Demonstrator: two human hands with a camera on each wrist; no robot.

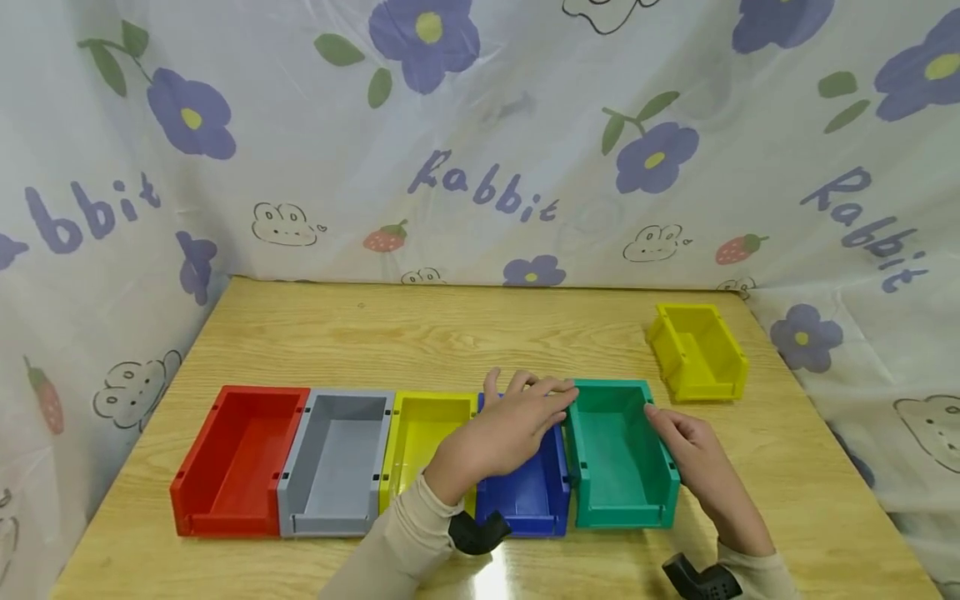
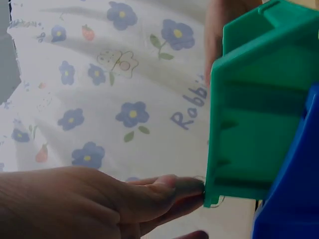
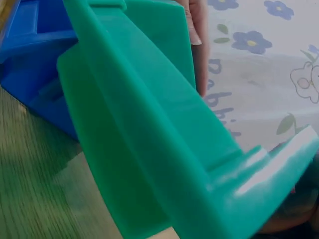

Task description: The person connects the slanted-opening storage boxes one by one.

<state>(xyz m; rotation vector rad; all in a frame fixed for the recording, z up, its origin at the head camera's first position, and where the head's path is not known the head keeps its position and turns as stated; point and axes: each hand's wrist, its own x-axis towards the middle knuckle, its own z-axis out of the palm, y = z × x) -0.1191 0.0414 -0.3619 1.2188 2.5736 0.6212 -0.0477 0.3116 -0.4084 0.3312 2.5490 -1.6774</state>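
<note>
In the head view, a green bin [image 1: 618,450] stands at the right end of a row, a narrow gap from the blue bin [image 1: 525,492]. My left hand [image 1: 502,429] reaches over the blue bin, its fingertips at the green bin's back left corner. Nearly straight fingers of that hand [image 2: 114,199] touch the green bin's edge [image 2: 214,149] in the left wrist view. My right hand [image 1: 705,471] holds the green bin's right wall, thumb at the rim; the bin [image 3: 149,114] largely hides this hand's fingers in the right wrist view.
Red [image 1: 243,467], grey [image 1: 337,467] and yellow [image 1: 427,433] bins continue the row leftward, the yellow one partly under my left arm. A smaller yellow bin [image 1: 701,354] stands behind and right of the green one. Patterned cloth [image 1: 480,125] closes off the wooden table's [image 1: 420,325] back and sides.
</note>
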